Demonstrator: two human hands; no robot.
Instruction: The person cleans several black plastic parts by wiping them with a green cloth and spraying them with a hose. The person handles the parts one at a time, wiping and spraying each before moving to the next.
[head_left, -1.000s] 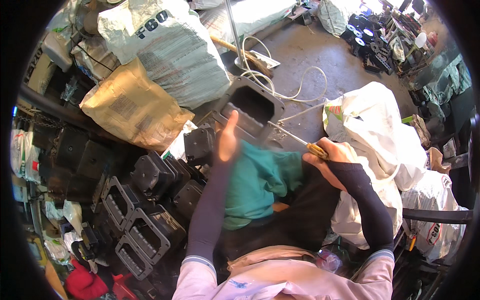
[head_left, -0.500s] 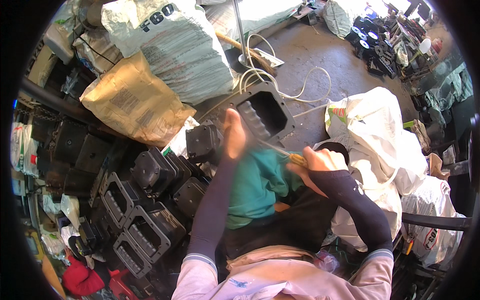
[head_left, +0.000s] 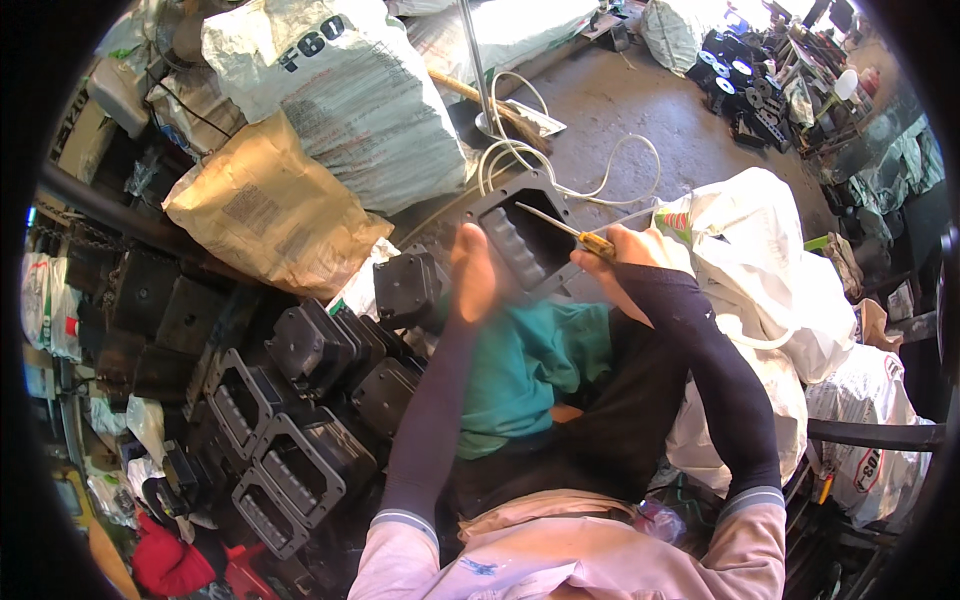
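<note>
A black open-faced housing (head_left: 528, 237) is steadied by the flat, extended fingers of the left hand (head_left: 472, 272), while a yellow-handled screwdriver (head_left: 568, 232), gripped in the closed right hand (head_left: 625, 258), is pointed into it.

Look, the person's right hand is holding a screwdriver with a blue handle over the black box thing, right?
Not quite: the screwdriver handle is yellow, not blue, as the head view shows. The rest holds: the right hand grips it, its shaft reaching over the open black housing, which the left hand steadies.
</note>
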